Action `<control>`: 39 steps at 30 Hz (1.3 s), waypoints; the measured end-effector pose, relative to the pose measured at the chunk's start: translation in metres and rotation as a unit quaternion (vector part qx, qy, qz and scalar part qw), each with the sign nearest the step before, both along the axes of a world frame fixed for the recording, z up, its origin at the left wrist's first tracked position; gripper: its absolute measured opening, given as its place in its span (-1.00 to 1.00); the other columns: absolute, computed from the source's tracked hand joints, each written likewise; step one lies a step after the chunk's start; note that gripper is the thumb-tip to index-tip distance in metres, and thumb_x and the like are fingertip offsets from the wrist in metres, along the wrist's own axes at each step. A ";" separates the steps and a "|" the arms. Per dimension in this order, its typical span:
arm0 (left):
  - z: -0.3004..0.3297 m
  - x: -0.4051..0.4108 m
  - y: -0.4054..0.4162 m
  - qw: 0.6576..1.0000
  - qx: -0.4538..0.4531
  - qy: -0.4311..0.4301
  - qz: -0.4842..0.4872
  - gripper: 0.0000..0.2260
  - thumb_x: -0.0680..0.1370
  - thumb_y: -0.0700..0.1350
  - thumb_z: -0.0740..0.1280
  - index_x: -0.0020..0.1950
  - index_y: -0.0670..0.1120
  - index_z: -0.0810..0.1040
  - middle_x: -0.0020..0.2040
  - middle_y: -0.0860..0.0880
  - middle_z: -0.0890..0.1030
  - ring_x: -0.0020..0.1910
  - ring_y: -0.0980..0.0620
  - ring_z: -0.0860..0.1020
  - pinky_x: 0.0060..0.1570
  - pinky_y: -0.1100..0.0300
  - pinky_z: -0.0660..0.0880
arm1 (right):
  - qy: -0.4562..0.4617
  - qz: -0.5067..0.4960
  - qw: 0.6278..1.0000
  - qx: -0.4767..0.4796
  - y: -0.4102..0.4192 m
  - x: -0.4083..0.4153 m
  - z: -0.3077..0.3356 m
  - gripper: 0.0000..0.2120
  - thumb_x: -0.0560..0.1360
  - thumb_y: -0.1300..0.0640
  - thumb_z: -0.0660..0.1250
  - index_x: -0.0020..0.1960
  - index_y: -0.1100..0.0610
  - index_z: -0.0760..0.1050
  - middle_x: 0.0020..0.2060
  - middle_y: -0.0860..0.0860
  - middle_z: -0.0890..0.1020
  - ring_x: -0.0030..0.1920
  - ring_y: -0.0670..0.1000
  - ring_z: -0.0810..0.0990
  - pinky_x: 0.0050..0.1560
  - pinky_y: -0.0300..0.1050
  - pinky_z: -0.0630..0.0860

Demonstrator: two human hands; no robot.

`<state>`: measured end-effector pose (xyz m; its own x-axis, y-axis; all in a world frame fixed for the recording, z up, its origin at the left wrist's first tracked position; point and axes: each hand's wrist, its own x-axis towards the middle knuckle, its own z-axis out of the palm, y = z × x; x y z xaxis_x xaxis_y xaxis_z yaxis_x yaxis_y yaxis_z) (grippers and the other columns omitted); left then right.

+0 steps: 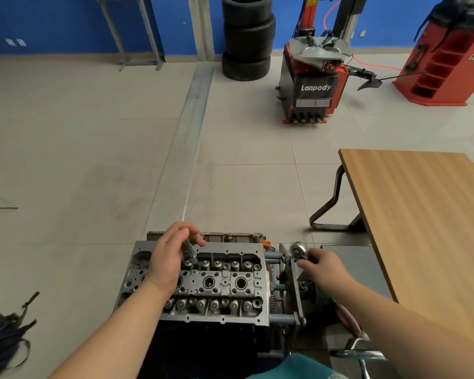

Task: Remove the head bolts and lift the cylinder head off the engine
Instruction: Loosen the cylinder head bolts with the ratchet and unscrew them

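From the head camera we look down on the cylinder head (219, 283), which sits on top of the engine (203, 348) at the bottom centre of the view, its valve springs in two rows and its round wells between them. Our left hand (173, 255) reaches over the far left part of the cylinder head and grips a metal socket extension (190, 251) between curled fingers and thumb; the extension stands tilted, its lower end down among the far row of valve springs, though we cannot tell whether it sits on a head bolt. Our right hand (322, 265) is off to the right of the cylinder head, above the engine stand (292, 291), and its fingers are wrapped around a ratchet (298, 250) whose round shiny head pokes out to the upper left of the hand. The two hands are well apart, and the ratchet does not touch the extension. To the right stands a wooden desk (422, 214) with dark bent metal legs. On the tiled floor (93, 160) beyond the engine we see a red tyre changer (314, 88) marked "Lanpody", a stack of black tyres (246, 36) against the blue wall (52, 20), and another red machine (449, 67) at the far right. A dark bag with straps (3, 337) lies at the lower left edge.
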<state>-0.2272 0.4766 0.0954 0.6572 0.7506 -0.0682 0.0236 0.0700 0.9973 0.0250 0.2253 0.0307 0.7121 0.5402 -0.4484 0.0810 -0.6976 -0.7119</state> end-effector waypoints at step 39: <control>-0.007 -0.017 0.048 0.942 0.026 0.016 -0.336 -0.86 0.66 0.06 0.32 0.19 0.25 0.57 0.14 -0.10 0.68 0.05 0.00 0.60 0.27 -0.20 0.51 | 0.122 0.224 0.966 -0.048 0.190 -0.136 0.187 -0.73 0.57 -0.06 0.35 0.25 -0.20 0.66 -0.18 -0.04 0.66 -0.27 0.00 0.51 -0.39 -0.25 0.40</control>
